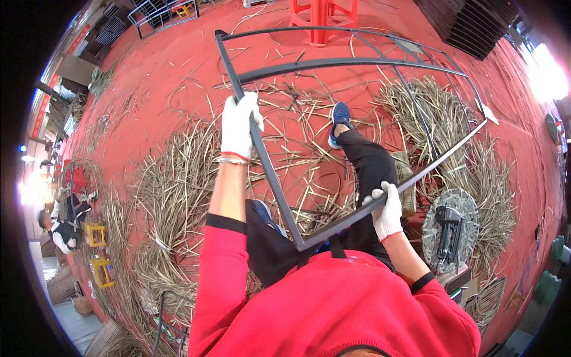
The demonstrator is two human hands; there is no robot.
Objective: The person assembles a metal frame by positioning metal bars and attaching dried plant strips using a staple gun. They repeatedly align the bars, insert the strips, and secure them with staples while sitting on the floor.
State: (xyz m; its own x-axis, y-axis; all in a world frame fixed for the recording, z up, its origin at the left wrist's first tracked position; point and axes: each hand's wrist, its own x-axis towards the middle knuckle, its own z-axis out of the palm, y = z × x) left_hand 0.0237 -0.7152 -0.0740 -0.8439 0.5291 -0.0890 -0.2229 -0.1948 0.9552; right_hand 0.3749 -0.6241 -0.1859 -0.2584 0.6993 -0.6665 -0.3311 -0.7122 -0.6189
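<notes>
Left hand (239, 123) and right hand (387, 209) clamp fingers around 1 metal frame (275, 178); strips (181, 184) litter the floor (151, 83), 1 red stool (319, 14) toward its far edge.

Inside the metal frame (273, 179), my left hand (238, 126) had open room rightward; the crossbar (357, 61) ahead and my outstretched leg (370, 159) below obstructed passage.

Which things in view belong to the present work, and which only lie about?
In use:
dark grey angular metal frame, held
white fabric gloves, worn

Seemingly just lying about:
long flat tan strips, perhaps related
red plastic stool
stacked dark brown panels
</notes>
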